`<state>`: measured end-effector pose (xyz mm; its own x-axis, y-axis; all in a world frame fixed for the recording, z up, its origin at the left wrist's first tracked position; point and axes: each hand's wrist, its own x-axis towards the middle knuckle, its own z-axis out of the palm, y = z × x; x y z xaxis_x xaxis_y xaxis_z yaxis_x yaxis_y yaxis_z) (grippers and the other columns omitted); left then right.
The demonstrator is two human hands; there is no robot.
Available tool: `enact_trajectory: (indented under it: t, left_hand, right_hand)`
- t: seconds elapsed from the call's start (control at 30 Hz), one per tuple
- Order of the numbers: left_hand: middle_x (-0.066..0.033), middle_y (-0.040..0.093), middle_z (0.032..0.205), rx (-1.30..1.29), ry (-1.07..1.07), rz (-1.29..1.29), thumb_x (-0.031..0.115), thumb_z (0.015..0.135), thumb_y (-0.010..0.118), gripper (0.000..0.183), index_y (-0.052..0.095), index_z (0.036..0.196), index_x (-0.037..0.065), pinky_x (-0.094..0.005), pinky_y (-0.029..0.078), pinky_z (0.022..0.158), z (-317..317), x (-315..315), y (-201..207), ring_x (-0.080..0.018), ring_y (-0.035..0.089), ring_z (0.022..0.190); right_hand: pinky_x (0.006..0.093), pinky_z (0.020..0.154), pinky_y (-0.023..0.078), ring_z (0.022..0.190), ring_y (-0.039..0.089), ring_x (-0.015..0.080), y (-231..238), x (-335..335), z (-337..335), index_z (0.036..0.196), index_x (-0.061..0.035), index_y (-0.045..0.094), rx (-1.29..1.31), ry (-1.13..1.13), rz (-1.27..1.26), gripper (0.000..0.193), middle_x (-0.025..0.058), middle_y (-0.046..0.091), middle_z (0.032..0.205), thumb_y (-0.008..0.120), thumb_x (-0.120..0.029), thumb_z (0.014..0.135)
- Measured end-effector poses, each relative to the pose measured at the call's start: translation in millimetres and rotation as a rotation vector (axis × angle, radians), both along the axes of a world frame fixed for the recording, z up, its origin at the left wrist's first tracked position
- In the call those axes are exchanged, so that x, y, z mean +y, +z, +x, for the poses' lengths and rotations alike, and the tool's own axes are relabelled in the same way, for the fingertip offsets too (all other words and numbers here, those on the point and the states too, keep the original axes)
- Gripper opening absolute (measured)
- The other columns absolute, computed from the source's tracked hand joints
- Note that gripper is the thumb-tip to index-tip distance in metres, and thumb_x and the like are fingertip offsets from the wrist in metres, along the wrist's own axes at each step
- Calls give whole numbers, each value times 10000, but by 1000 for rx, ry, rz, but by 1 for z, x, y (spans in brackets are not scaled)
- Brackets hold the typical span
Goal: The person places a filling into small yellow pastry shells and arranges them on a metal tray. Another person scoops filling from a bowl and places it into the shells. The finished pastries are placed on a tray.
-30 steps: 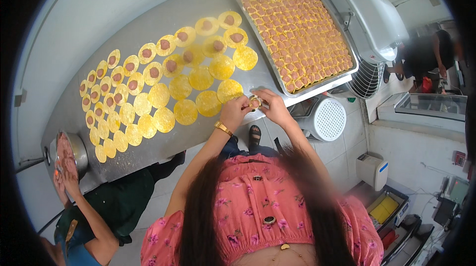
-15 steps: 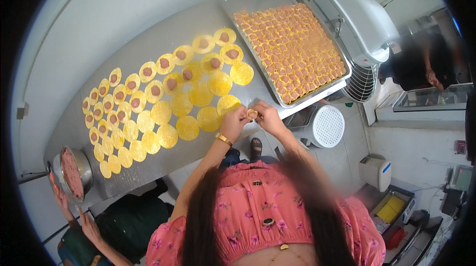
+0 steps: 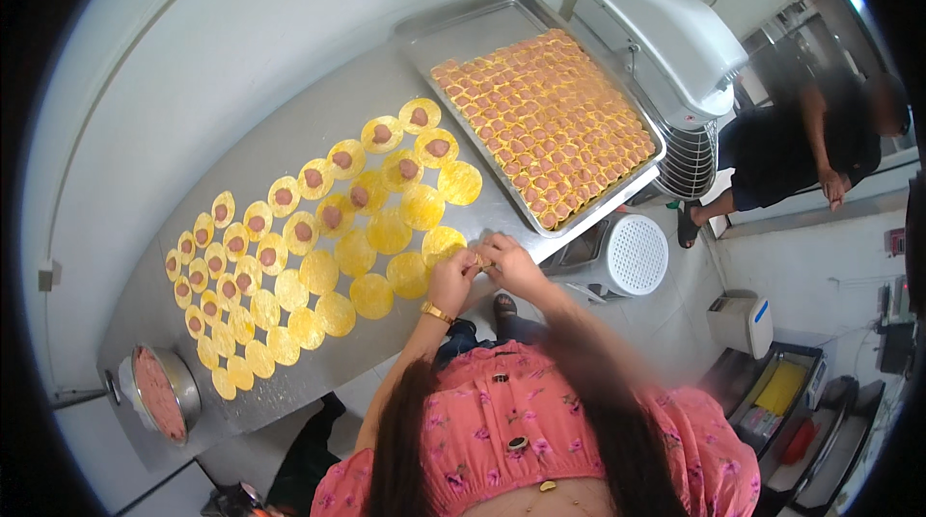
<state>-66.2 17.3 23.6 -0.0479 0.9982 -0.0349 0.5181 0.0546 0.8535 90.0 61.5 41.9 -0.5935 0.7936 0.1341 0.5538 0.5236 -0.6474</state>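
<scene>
Both my hands are over the near edge of the steel table (image 3: pixel 318 123), close together. My left hand (image 3: pixel 455 278) has its thumb and fingertips drawn together on a small dumpling (image 3: pixel 483 264); my right hand (image 3: pixel 509 263) meets it from the other side, its fingertips likewise clamped on the piece. Most of the dumpling is hidden by my fingers, so I cannot tell whether its wrapper is fully gathered. It is held off the table, just to the right of the closest wrapper. A gold watch (image 3: pixel 437 312) is on my left wrist.

Left of my hands, round yellow wrappers (image 3: pixel 390 231) lie in slanting rows. Those in the far rows mostly carry a dab of meat (image 3: pixel 341 160); the near rows are plain. At the table's left end is a metal bowl (image 3: pixel 185 384) containing meat filling (image 3: pixel 159 392).

To the right is a metal tray (image 3: pixel 473 23), its near part closely packed with finished dumplings (image 3: pixel 540 126), its far strip bare. A white mixer (image 3: pixel 666 44) with a wire guard is beside the tray. Below is a round white stool (image 3: pixel 637 255). A person in dark clothes (image 3: pixel 786 136) stands well apart at the right.
</scene>
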Motion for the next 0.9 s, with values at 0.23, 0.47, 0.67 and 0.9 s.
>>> enact_trajectory:
  t: [0.23,0.47,0.67,0.9]
  left_hand:
    - [-123,648,759,-39,-56,-133,75,760,674,149,591,870,20,-320,500,624,-18,-13,10,-243,651,692]
    - [-86,654,816,-314,304,-315,45,814,638,161,598,956,-20,-258,519,656,-43,-63,30,-145,651,739]
    - [-80,653,822,-211,812,-293,-42,796,612,144,602,940,-36,-258,541,612,-7,-147,51,-132,648,707]
    - [-86,650,782,-211,1113,-383,-68,781,584,164,601,941,-34,-243,536,571,66,-209,60,-159,668,652]
  right_hand:
    - [406,762,464,900,543,341,17,16,-1,967,-47,606,106,72,-35,219,130,549,932,570,-33,752]
    - [304,646,497,773,600,214,56,206,5,815,-44,621,405,33,-137,167,77,619,863,630,47,675]
    - [377,727,496,810,617,302,53,414,-40,977,-95,674,58,59,60,293,119,637,869,673,-106,684]
    - [398,782,504,855,626,330,3,474,-93,935,-98,691,-255,276,86,251,159,661,898,613,-109,696]
